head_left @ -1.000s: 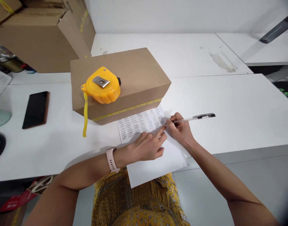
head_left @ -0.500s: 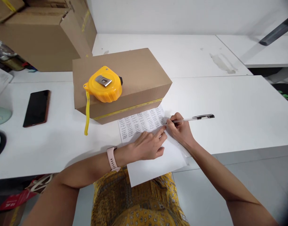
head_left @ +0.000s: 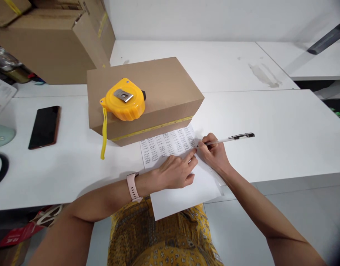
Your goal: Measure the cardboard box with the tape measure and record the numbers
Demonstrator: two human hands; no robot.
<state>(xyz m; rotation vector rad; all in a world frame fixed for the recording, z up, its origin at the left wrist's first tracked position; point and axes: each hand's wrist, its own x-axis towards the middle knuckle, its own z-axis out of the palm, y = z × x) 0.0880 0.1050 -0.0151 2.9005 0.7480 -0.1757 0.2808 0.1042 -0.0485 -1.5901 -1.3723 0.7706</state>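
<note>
A white sheet of paper (head_left: 183, 195) with several columns of small handwriting lies at the table's near edge and hangs over it. My right hand (head_left: 215, 155) is closed round a clear pen (head_left: 228, 139) whose tip touches the sheet's upper right part. My left hand (head_left: 174, 171), with a pink watch on the wrist, rests on the sheet with fingers curled and fingertips pressing the paper beside the pen tip. Just behind the sheet stands a brown cardboard box (head_left: 164, 88) with a yellow tape measure (head_left: 123, 99) lying on its top.
A black phone (head_left: 44, 126) lies on the white table (head_left: 269, 125) at the left. Large cardboard boxes (head_left: 50, 40) are stacked at the back left. A pale green round object (head_left: 0, 135) and a black curved thing (head_left: 0, 170) sit at the left edge.
Hands, pen and paper stay almost as they were. The view has shifted slightly, so everything sits a little further right in the picture.
</note>
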